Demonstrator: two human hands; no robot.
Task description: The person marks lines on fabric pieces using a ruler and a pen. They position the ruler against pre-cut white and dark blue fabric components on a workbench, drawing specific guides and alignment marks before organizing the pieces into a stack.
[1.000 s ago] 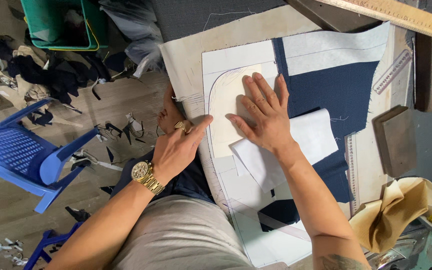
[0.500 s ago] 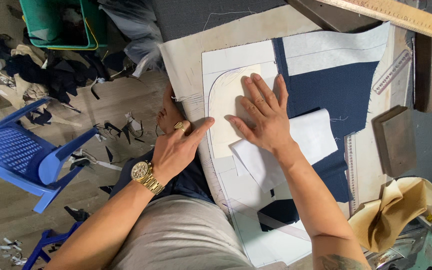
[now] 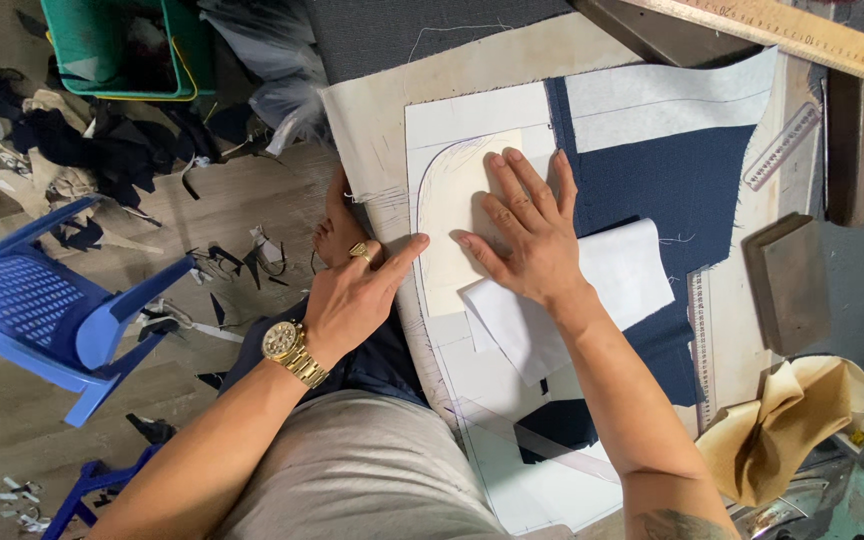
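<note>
My right hand lies flat with fingers spread on a cream paper pattern piece with a rounded far-left corner, pinning it to the white interfacing sheet beneath. My left hand, wearing a gold ring and a gold wristwatch, sits at the pattern's left edge with fingers curled and the forefinger stretched to touch that edge; I cannot tell whether it holds a marking tool. Both hands rest close together, clamped on nothing.

A curved line already runs around the pattern's rounded corner on the white sheet, so the outlining looks partly done; nothing here appears cut out yet. To the right lies navy fabric with a loose white paper piece over it. A wooden ruler lies at the far right of the bench. Left, on the floor, stand a blue plastic chair and fabric scraps.
</note>
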